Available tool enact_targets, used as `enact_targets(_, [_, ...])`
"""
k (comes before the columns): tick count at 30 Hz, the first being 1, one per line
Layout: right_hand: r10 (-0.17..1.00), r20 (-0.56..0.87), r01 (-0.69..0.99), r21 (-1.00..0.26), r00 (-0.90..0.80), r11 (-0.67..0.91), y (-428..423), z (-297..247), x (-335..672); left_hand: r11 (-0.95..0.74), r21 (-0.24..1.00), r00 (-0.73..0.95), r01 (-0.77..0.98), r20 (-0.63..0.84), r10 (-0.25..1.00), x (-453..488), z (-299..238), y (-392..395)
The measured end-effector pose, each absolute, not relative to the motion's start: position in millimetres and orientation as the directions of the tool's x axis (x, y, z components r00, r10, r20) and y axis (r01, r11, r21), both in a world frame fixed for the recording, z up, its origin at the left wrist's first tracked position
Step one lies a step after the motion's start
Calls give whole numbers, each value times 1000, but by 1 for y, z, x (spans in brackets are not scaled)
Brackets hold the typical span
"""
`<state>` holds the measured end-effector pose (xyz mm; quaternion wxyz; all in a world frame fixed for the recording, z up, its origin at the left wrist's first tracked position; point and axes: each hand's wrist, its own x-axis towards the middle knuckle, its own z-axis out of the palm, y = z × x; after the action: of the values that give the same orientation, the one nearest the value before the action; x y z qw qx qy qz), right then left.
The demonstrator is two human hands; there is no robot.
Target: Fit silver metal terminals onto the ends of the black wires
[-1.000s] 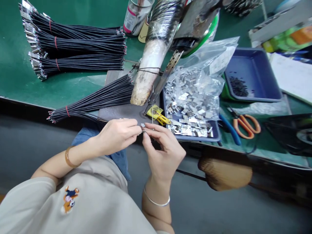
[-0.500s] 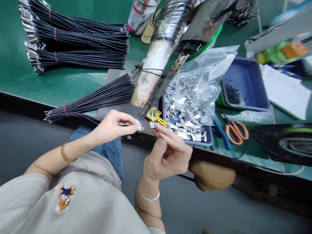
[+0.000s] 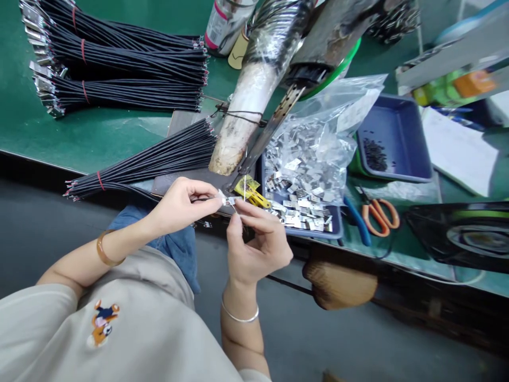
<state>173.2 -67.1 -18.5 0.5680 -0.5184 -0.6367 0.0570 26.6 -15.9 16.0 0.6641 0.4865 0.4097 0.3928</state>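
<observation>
a worker's right hand [image 3: 258, 241] meets a metal clip [image 3: 230, 201] at the fingertips, its hold impossible to tell; the left hand [image 3: 189, 204] pinches it between thumb and finger. they work at the bench's [image 3: 27, 127] front edge, in the gap between a cable bundle [image 3: 159, 159], one end overhanging, and a parts tray [image 3: 338, 225]. farther back, tied cables [image 3: 139, 61] lie inside the edge.

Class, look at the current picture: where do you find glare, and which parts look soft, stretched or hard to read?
Head view: glare on the clear plastic bag and glints off the metal pieces; head view: the black object at the right edge looks soft and stretched; head view: the small part between left hand and right hand is too tiny to read.
</observation>
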Motion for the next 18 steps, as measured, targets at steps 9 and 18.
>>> enact_targets(9, [574,818,796,-329,-28,508,-57,-13,173,244,959,273,-146,-198,941,30,19,-11])
enact_targets(18, [543,838,809,-285,-50,514,-49,-13,173,176,975,176,-137,-151,973,36,21,-9])
